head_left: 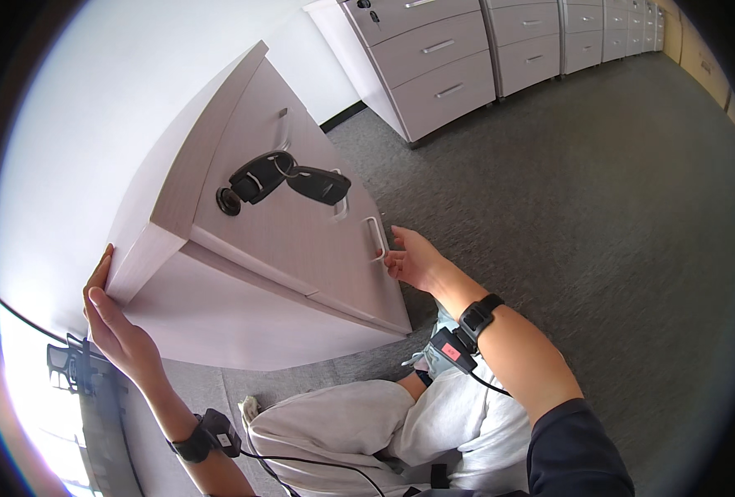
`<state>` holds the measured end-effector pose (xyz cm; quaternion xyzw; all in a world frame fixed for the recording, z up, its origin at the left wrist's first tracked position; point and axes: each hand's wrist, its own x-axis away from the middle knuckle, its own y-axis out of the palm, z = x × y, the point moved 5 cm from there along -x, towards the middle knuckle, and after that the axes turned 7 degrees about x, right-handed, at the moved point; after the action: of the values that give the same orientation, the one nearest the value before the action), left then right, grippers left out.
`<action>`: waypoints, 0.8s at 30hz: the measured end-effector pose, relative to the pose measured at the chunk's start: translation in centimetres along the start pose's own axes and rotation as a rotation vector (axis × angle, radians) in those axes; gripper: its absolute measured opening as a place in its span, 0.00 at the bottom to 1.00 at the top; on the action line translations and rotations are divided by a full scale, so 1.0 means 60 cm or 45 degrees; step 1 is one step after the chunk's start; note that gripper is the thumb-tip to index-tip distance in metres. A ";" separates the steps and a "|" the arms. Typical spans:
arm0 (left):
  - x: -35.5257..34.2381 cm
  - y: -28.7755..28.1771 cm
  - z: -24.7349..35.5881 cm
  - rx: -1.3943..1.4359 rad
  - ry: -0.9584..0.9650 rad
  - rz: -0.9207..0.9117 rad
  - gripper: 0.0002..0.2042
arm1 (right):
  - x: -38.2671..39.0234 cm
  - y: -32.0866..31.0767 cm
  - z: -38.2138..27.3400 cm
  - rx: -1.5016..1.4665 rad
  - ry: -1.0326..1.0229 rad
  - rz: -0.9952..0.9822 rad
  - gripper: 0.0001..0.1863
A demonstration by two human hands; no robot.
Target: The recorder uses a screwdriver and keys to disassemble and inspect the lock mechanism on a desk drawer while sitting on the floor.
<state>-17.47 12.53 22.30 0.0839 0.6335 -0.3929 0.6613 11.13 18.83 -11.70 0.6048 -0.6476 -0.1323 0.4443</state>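
Handle [380, 235] on the cabinet's [251, 248] lowest drawer [367, 286] lies just left of the nearer right hand [414, 262], long axis running roughly up my view, those fingers [395, 263] curled at it, gripping or not I cannot tell, the left hand [121, 334] outstretched against the cabinet's top edge [146, 257].

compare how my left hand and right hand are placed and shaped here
The left hand is at the cabinet's top corner, while the right hand is down at the lowest drawer handle. The left hand's fingers are mostly straight; the right hand's are partly bent. Both are bare, with a black strap on each wrist.
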 end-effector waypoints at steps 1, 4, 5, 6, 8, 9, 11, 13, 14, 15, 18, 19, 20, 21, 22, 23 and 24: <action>0.001 0.004 -0.003 0.021 -0.025 -0.021 0.25 | -0.005 -0.005 -0.001 -0.103 0.031 0.018 0.20; 0.001 -0.003 -0.001 0.039 -0.061 -0.045 0.25 | -0.013 -0.011 -0.016 -0.238 0.144 0.176 0.21; 0.000 -0.007 0.001 0.051 -0.081 -0.044 0.25 | -0.007 -0.020 -0.019 -0.259 0.217 0.329 0.22; 0.000 -0.012 0.003 0.028 -0.073 -0.042 0.25 | -0.006 -0.015 -0.016 -0.260 0.230 0.308 0.22; -0.002 -0.015 0.013 0.025 0.025 -0.140 0.23 | 0.000 -0.008 -0.025 -0.057 0.116 0.266 0.23; 0.007 -0.001 0.006 0.084 0.005 -0.156 0.23 | 0.007 -0.025 -0.045 0.213 -0.075 0.327 0.23; 0.006 0.004 0.015 0.075 0.021 -0.118 0.23 | 0.044 -0.030 -0.110 0.529 -0.402 0.393 0.23; 0.003 0.006 0.028 0.080 0.077 -0.048 0.23 | 0.095 0.006 -0.171 0.562 -0.686 0.315 0.20; 0.001 0.009 0.031 0.064 0.079 -0.032 0.23 | 0.131 0.035 -0.194 0.550 -0.836 0.223 0.18; 0.001 0.005 0.032 0.096 0.069 0.014 0.23 | 0.164 0.078 -0.206 0.597 -0.928 0.071 0.17; 0.003 -0.001 0.028 0.113 0.050 0.072 0.23 | 0.250 0.217 -0.211 0.770 -1.227 -0.275 0.16; 0.004 0.001 0.026 0.114 0.058 0.066 0.23 | 0.272 0.257 -0.209 0.824 -1.253 -0.355 0.15; 0.004 0.005 0.025 0.122 0.064 0.062 0.22 | 0.287 0.283 -0.211 0.884 -1.281 -0.429 0.14; 0.002 0.006 0.026 0.085 0.070 0.027 0.22 | 0.288 0.291 -0.216 0.870 -1.284 -0.452 0.14; 0.001 0.006 0.029 0.095 0.045 0.006 0.22 | 0.295 0.305 -0.222 1.102 -1.485 -0.438 0.13; -0.001 0.006 0.031 0.067 0.047 -0.002 0.22 | 0.301 0.320 -0.223 1.335 -1.686 -0.417 0.12; -0.002 0.008 0.034 0.040 0.047 -0.007 0.22 | 0.297 0.322 -0.227 1.325 -1.696 -0.441 0.12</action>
<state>-15.59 11.65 22.63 0.0999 0.6397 -0.4028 0.6469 10.52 12.31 17.16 0.6181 -0.6501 -0.2118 -0.3878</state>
